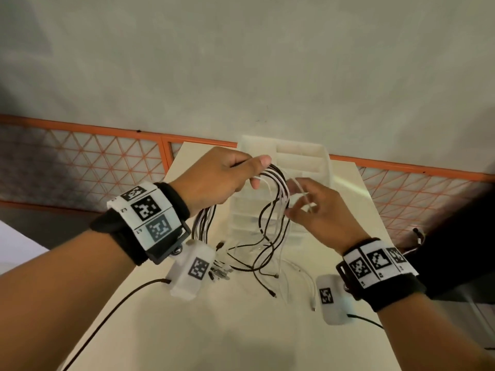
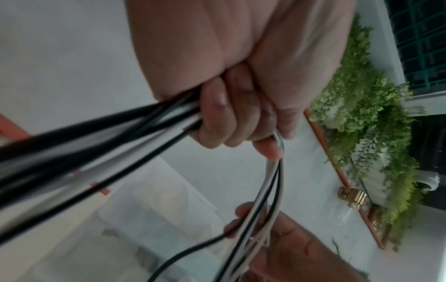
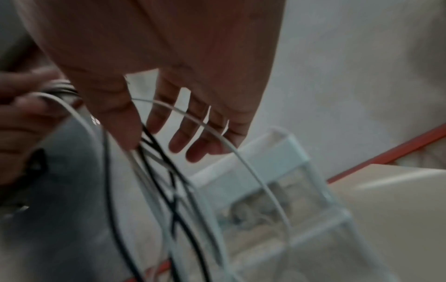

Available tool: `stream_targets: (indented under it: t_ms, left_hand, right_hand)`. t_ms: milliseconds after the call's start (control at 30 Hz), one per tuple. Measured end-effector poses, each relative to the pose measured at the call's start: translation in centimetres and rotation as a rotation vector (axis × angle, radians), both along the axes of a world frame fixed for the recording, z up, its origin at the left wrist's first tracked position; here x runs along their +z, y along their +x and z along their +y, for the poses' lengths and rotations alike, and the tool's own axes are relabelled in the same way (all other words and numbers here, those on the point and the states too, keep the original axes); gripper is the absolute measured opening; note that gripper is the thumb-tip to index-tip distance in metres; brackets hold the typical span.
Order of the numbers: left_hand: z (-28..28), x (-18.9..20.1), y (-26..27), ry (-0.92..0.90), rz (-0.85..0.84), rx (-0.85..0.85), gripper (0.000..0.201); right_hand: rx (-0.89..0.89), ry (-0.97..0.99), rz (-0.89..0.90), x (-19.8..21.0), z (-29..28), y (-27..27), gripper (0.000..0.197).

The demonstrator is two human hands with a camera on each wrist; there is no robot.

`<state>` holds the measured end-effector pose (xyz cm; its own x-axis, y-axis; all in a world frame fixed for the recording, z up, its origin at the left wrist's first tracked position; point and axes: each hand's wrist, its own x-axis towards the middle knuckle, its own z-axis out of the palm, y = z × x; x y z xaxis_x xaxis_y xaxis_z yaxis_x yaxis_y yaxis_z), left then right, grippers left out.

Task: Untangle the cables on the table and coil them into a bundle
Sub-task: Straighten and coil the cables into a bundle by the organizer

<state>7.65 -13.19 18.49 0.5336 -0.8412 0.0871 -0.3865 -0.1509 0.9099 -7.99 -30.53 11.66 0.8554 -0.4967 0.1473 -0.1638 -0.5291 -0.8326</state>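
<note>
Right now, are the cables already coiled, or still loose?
Still loose. The left hand grips the cables at one bend; their ends dangle, crossing, toward the table.

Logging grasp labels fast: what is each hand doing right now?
Left hand: fingers curled round the cables, gripping the bundle.
Right hand: fingers spread and open, touching the cables' loop.

Left hand point(image 1: 214, 178) fisted, raised; right hand point(image 1: 318, 210) fingers point(image 3: 178, 137) spread loosely.
</note>
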Motion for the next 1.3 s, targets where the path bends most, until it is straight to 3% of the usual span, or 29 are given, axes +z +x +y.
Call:
stream_targets:
  t_ms: [100,233,400,500,567,700,767,867,933,1033,1167,1300]
  left_hand:
    - [-0.1,0.1,-0.2,-0.013,-0.110,0.055,0.051]
    - [0.8,0.3,0.7,-0.080,-0.123,0.185,0.048]
    - [1.3,0.5,1.5,-0.111,-0.108,0.242,0.047]
    - [1.4,0.0,1.5,-0.036,-0.116,0.218,0.048]
    - [1.5,-0.6,1.9,0.050,-0.131,0.217,0.049]
    - [1.6,-1.5,2.6,0.100,-0.112,0.322,0.049]
    - [1.6,-1.5,2.5,0.031,-0.017,0.349,0.048]
    - [1.2,-0.8,2.2,-0.110,0.131,0.346,0.046]
    - [1.1,-0.1,2.1,-0.151,0.163,0.307,0.045]
    - [1.1,0.6,2.0,-0.165,0.159,0.263,0.044]
    - [1.3,0.9,2.1,-0.287,0.255,0.306,0.043]
    - [1.4,0.5,1.6,-0.299,0.270,0.299,0.043]
  right_hand:
    - [0.049,-0.029,0.009,0.1,1.4,1.4,0.009]
    - [-0.034,-0.211,0.194,-3.7,1.5,0.6,0.019]
    - [-0.120,-0.148,0.606,-8.2,0.5,-0.9,0.024]
    - [-0.216,-0.093,0.569,-8.7,-0.5,-1.2,0.018]
    - [-0.320,-0.072,0.417,-7.8,-1.1,-1.4,0.016]
    - [-0.492,-0.107,0.102,-4.9,-1.5,-2.6,0.030]
    - [-0.462,-0.108,0.150,-5.6,-1.5,-3.1,0.038]
    - [-0.395,-0.145,0.426,-8.9,-1.8,-4.1,0.045]
    - [-0.364,-0.062,0.552,-10.3,-1.5,-4.7,0.048]
    - [-0.332,-0.037,0.582,-10.5,-1.4,-4.9,0.055]
    - [-0.512,-0.095,0.653,-10.0,-2.7,-4.6,0.033]
    - [-0.525,0.135,0.650,-9.3,-1.9,-4.0,0.022]
